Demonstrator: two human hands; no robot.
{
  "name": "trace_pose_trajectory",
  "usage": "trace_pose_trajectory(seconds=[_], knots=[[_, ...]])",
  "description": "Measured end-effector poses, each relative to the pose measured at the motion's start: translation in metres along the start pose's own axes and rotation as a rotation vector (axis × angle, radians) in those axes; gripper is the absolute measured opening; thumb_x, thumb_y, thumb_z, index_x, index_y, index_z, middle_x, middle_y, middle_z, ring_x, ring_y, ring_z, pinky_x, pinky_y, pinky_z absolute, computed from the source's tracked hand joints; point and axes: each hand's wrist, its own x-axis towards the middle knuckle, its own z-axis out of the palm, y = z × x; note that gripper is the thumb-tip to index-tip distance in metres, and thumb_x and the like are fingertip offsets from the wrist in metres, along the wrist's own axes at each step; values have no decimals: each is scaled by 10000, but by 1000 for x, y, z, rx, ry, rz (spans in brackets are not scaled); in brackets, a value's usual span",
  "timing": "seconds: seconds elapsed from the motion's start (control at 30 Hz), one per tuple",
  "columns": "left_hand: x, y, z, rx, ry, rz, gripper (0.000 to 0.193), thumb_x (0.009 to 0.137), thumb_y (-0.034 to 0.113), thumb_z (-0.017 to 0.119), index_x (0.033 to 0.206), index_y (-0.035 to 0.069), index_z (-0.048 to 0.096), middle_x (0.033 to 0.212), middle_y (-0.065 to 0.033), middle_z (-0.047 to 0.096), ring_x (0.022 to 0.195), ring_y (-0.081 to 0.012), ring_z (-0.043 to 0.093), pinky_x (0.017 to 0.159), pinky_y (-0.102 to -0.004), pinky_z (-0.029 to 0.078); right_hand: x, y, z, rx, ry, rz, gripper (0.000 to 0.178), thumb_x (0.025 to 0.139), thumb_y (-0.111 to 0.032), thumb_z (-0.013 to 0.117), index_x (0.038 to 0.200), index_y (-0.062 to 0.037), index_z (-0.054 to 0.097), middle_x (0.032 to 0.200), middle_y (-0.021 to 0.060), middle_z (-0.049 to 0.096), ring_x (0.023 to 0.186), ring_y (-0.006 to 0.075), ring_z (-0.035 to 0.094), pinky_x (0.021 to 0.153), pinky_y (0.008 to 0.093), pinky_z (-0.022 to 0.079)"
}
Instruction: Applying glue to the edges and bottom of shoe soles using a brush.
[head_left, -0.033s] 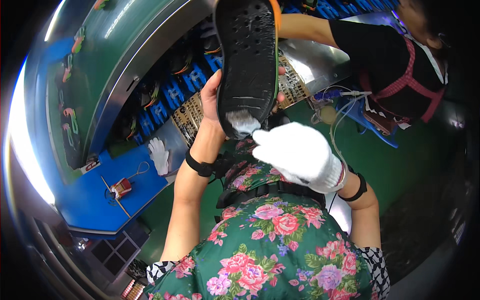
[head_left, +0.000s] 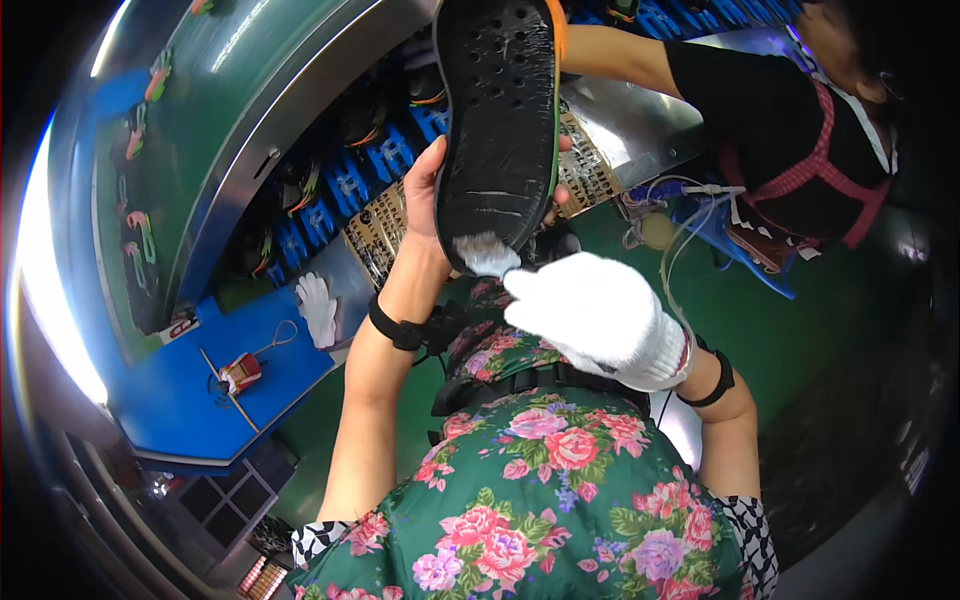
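Observation:
My bare left hand [head_left: 423, 195] is wrapped round a black shoe sole [head_left: 495, 150], thumb on its left edge and fingertips showing at its right edge. The sole stands lengthwise, its broad end cut off by the top of the view. Round holes dot its far part, and orange and green show along its right edge. In a white knit glove, my right hand [head_left: 590, 305] is closed on a brush; the handle is hidden. The pale bristles of the brush [head_left: 487, 252] touch the narrow near end of the sole, where the surface looks wet.
Beyond the sole runs a line of blue holders [head_left: 345, 185] with dark shoe parts. On the left, a blue table [head_left: 190, 400] carries a small red container [head_left: 240, 373], near a loose white glove [head_left: 318, 310]. A co-worker in black [head_left: 745, 110] reaches in from the right.
The brush has slid slightly downward toward the near rim of the sole. My right hand has dipped a little with it; the left keeps its hold.

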Motion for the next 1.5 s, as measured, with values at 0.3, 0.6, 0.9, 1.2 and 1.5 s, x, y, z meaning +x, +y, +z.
trace_pose_trajectory(seconds=[0.3,0.6,0.9,1.2,1.5], knots=[[-11,16,-2,-25,142,-171,650,968,350,565,1424,-105,475,1312,-315,625,1133,-433,676,966,-529,570,-2,6,-9,-36,-102,-5,369,761,-13,771,1124,-71,759,1115,120,751,876,269,712,711,355,579],[-19,27,9,67,269,-314,483,938,220,647,1307,-86,596,1193,-224,709,1002,-272,726,928,-387,589,0,1,-13,6,-128,17,313,764,-66,818,1069,-127,787,1110,87,765,873,258,716,755,370,566],[-22,26,0,73,231,-197,548,937,260,614,1366,-75,556,1248,-247,681,1048,-320,717,981,-448,569,6,-3,-7,53,-11,144,283,768,-53,835,1041,-108,788,1030,76,764,804,247,699,713,350,568],[-13,16,-16,156,133,-83,906,927,644,496,1574,28,345,1485,-337,434,1071,-460,625,878,-553,546,7,-5,5,195,19,241,181,755,4,827,924,-46,781,971,131,777,834,250,728,743,349,569],[-22,-19,-8,-191,235,-81,741,1023,592,416,1496,23,457,1360,-274,604,1148,-535,626,986,-646,517,27,39,-33,-207,235,141,202,786,-5,800,982,-50,782,970,103,769,852,254,735,754,347,582]])
